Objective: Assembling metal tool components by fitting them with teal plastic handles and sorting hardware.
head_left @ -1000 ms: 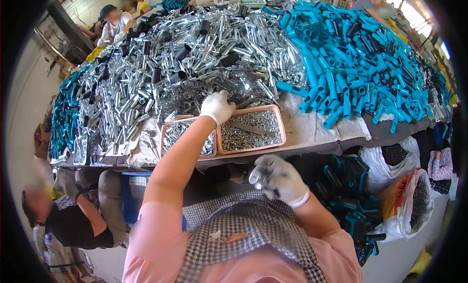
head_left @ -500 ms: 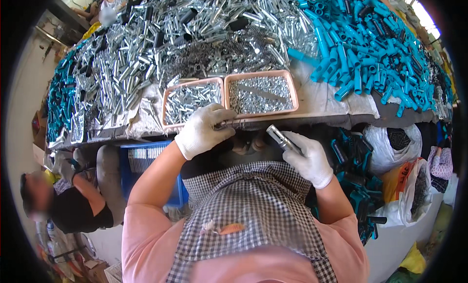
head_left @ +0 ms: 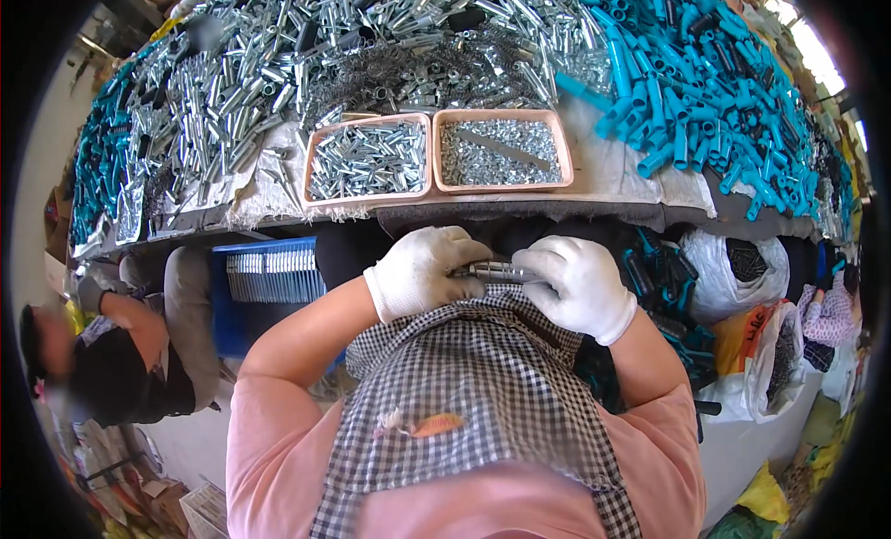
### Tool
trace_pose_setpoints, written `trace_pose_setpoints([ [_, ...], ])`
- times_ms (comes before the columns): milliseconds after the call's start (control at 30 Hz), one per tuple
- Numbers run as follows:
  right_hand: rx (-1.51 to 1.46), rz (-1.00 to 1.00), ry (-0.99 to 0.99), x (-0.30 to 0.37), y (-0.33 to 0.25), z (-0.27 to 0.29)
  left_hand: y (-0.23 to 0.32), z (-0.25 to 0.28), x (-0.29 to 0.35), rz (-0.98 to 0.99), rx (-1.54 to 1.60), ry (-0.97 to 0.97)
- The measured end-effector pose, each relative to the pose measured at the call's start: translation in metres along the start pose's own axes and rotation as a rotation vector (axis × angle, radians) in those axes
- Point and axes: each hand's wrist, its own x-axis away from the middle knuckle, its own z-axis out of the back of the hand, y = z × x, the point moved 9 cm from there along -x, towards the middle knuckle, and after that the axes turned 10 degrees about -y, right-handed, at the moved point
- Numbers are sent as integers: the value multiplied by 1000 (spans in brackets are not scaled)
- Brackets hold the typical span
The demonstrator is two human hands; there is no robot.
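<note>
Both my hands wear white gloves and meet above my lap, just off the table's edge. Between them lies a silvery metal tube (head_left: 501,272), held level. My left hand (head_left: 431,272) is closed at its left end, fingers and thumb pinching there. My right hand (head_left: 577,286) grips the right end, and its fingers cover that part. Whether a smaller piece sits in my left fingertips cannot be seen. Beyond my hands stand two pink trays: the left tray (head_left: 369,199) holds small metal pins, the right tray (head_left: 504,188) tiny metal parts and a flat grey strip (head_left: 506,150).
Heaped metal tubes (head_left: 223,103), dark springs (head_left: 390,75) and teal plastic handles (head_left: 687,112) cover the table. A blue crate (head_left: 219,307) with metal rods stands left of my lap. White sacks (head_left: 733,293) sit at the right. A co-worker (head_left: 121,353) is at the left.
My right hand has brought the metal tube leftward and turned it level. My left hand has come from the tray's edge down to the tube's left end.
</note>
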Motion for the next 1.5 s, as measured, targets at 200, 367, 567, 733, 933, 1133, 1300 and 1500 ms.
trace_pose_setpoints([
  [200, -191, -102, 75, -12, -2, -18, 11, -10, 3, -58, -102, 91],
  [367, -188, -65, -113, -22, -13, -46, -21, -33, 14, 100, -2, -112],
  [567, -63, 115, -258, -25, -19, -61, -48, -36, 37, 198, 431, -51],
  [733, -59, 182, -272, -27, -25, -86, -59, -44, 48, 248, 468, -85],
  [933, -363, -66, -375, -50, -7, -119, -87, -27, 79, 99, 515, 303],
  [1133, -675, -425, -321, -37, 25, -133, -242, -4, 238, 907, 475, 1135],
  [1300, -677, -474, -328, -41, 31, -143, -344, -60, 325, 1413, 5, 714],
  [1500, -762, -565, -303, -25, 41, -151, -370, -32, 381, 1649, -370, 893],
])
